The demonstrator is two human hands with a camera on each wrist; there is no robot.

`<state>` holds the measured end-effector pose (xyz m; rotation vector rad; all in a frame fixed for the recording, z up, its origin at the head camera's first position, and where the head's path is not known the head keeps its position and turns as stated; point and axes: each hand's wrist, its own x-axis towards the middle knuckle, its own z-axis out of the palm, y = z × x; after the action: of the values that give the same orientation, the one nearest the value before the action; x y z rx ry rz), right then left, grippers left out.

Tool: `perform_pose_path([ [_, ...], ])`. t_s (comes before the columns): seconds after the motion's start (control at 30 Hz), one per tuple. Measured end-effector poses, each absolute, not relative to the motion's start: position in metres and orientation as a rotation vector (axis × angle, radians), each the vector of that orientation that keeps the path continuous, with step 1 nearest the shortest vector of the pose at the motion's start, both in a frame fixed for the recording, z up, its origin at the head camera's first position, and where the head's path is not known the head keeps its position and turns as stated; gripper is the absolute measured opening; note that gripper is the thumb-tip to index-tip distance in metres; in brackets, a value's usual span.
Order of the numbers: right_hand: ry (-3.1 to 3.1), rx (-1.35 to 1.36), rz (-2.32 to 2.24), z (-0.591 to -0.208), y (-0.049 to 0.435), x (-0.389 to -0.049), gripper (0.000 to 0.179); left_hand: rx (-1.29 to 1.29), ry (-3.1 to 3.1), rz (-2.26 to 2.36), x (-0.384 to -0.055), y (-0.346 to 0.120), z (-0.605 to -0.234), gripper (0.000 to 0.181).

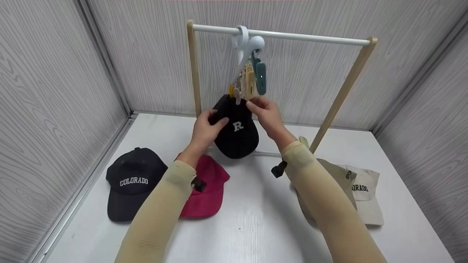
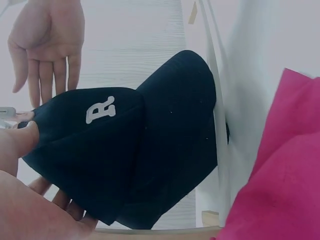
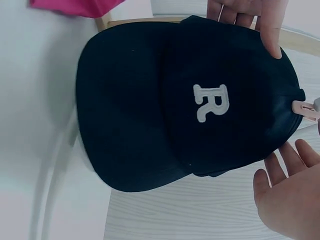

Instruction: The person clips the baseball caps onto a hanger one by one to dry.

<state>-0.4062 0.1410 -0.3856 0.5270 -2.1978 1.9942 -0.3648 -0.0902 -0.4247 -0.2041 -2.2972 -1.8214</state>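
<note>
A black cap [image 1: 237, 142] with a white letter R hangs brim down below a white hanger [image 1: 244, 44]. A pale pink clothespin [image 3: 304, 109] bites the top of its crown. My left hand [image 1: 207, 129] grips the cap's left side, thumb on the front and fingers behind, as the left wrist view [image 2: 35, 210] shows. On the other side my right hand [image 1: 268, 115] has its fingers extended along the crown's edge, close to the clothespin, with the thumb apart from them. Beige and green clothespins [image 1: 260, 77] hang around the top of the cap.
The hanger hooks over a white rod [image 1: 310, 36] between wooden posts [image 1: 343, 91]. A dark Colorado cap [image 1: 133, 168] and a crimson cap [image 1: 208, 190] lie at left on the white table [image 1: 256, 233]. An olive cap [image 1: 334, 175] overlaps a cream cap [image 1: 369, 204] at right.
</note>
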Motion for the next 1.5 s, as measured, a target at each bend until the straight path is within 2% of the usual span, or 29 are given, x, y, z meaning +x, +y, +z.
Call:
perform_pose_path([
  [0.4, -2.264, 0.547, 1.91, -0.408, 0.148, -0.395, 0.049, -0.174, -2.398, -1.68, -0.357, -0.104, -0.44, 0.065],
  [0.8, -2.244, 0.584, 1.93, -0.425, 0.149, -0.383, 0.049, -0.216, -2.418, -1.653, -0.346, -0.126, -0.449, 0.071],
  [1.5, -2.383, 0.621, 1.852, -0.463, 0.134, -0.348, 0.05, -0.164, -2.568, -1.662, -0.316, -0.171, -0.472, 0.071],
])
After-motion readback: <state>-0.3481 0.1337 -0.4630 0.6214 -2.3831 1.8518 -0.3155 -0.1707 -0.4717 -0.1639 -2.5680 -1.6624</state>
